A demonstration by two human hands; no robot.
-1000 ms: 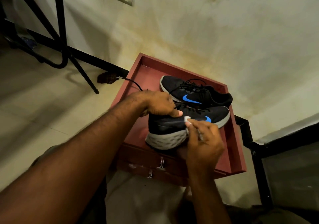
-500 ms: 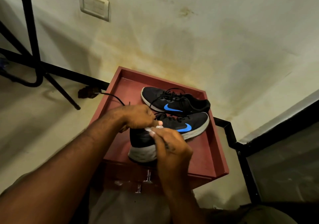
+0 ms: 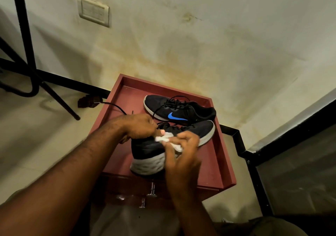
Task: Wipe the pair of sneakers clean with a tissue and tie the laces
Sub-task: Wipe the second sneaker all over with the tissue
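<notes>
Near sneaker (image 3: 151,148) | left hand (image 3: 140,126) grips top | right hand (image 3: 181,144) pinches tissue (image 3: 166,138) against side

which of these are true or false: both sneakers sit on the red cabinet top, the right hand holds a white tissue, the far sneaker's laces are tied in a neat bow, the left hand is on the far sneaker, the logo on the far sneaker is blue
1. Both sneakers sit on the red cabinet top. True.
2. The right hand holds a white tissue. True.
3. The far sneaker's laces are tied in a neat bow. False: they lie loose and untied over it.
4. The left hand is on the far sneaker. False: it holds the near sneaker by its top, near the laces.
5. The far sneaker's logo is blue. True.
</notes>
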